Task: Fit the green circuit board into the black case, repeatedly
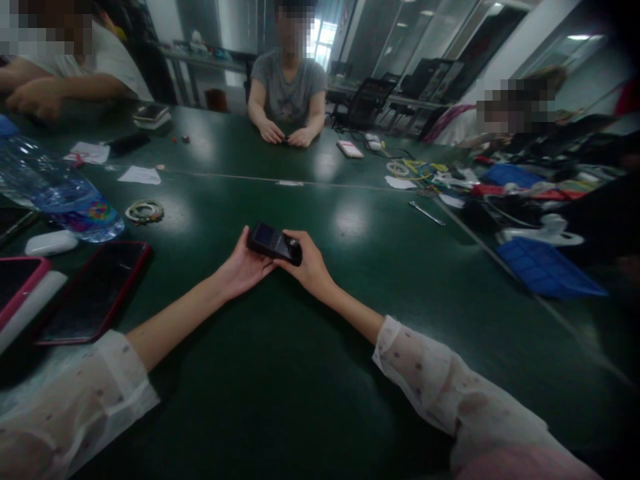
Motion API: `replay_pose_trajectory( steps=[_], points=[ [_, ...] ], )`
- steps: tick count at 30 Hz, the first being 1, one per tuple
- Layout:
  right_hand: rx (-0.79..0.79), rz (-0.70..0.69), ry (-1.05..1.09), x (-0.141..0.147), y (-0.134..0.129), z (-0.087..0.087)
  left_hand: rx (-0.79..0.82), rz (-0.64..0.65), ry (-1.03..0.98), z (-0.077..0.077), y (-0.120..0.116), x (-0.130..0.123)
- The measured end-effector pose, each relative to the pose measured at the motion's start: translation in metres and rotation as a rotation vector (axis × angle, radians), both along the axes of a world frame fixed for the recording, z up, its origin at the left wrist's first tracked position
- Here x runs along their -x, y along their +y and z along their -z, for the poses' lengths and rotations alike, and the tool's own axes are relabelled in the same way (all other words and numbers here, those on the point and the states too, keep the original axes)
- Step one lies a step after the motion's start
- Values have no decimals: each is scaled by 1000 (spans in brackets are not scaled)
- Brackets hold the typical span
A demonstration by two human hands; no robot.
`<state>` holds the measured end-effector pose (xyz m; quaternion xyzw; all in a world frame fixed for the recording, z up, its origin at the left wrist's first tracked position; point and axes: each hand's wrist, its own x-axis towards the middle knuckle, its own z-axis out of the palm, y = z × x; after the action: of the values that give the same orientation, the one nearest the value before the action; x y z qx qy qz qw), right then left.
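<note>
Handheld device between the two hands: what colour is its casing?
The handheld device is black, seen best in the head view.

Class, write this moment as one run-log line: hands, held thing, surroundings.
left hand: holding device | right hand: holding device | device: black, screen facing up | left side: bottle | right side: wrench

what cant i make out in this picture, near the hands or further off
All in the head view:
Black device: screen contents, too small and blurred; underside, hidden by its body, the left hand and right hand.
Pink-edged phone: cut off by the left edge.
Person opposite: item held, too small.
</note>
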<state>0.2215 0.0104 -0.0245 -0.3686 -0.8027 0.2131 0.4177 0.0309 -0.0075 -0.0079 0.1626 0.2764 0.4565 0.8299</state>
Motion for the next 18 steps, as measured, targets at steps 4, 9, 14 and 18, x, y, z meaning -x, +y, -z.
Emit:
replay_pose_trajectory(
  steps=[4, 9, 14, 18],
  points=[
    [-4, -1, -25, 0, -2, -1, 3, 0, 19, -2, -1, 2],
    [-54, -17, -27, 0, -7, -5, 54, -71, 20, -5, -2, 5],
    [-21, -16, -8, 0, -9, -8, -2, -50, 36, -2, -2, 6],
    [-11, -16, 6, -1, -8, -8, -24, -19, 22, -5, -3, 6]
  ],
)
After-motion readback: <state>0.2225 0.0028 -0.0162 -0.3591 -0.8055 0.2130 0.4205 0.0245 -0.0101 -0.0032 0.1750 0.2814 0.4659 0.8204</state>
